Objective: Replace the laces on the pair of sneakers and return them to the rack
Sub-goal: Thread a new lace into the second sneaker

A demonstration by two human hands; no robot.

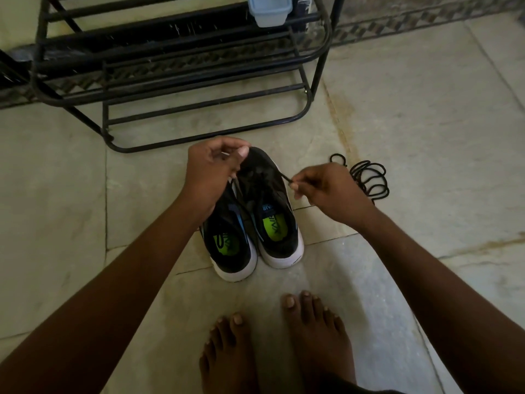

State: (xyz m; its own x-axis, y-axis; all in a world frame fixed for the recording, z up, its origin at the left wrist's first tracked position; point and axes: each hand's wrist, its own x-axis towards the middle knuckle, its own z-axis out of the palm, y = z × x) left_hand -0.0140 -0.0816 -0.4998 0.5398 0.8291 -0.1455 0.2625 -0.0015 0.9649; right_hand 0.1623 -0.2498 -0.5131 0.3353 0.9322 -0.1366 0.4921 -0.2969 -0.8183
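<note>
Right hand [326, 191] pinches the end of a black lace [285, 179] between thumb and fingertips, its other fingers curled; the lace runs from the pinch toward 10 o'clock into the eyelet area of the right-hand sneaker [270, 211]. Left hand [210, 172], at 9 o'clock from the right hand, is curled above the toe of that same shoe with thumb and fingers drawn together; whether it grips a lace end cannot be told in the dim light. Both sneakers are black with white soles and green insoles, standing side by side on the floor [426, 123], touching, heels toward the person. The left-hand sneaker [230, 245] sits slightly nearer the person, its front part hidden under the left wrist. At 3 o'clock from the right hand, just beside it, a loose coil of black lace [369, 180] lies on the tiles. At 12 o'clock from the shoes stands a black metal shoe rack [170, 89] of tubular bars, its lowest bars near the left hand. On an upper tier, at the top edge of the view, sits a pale blue plastic container [270, 9]. At 6 o'clock from the sneakers, two bare feet [284, 351] rest on the floor.
</note>
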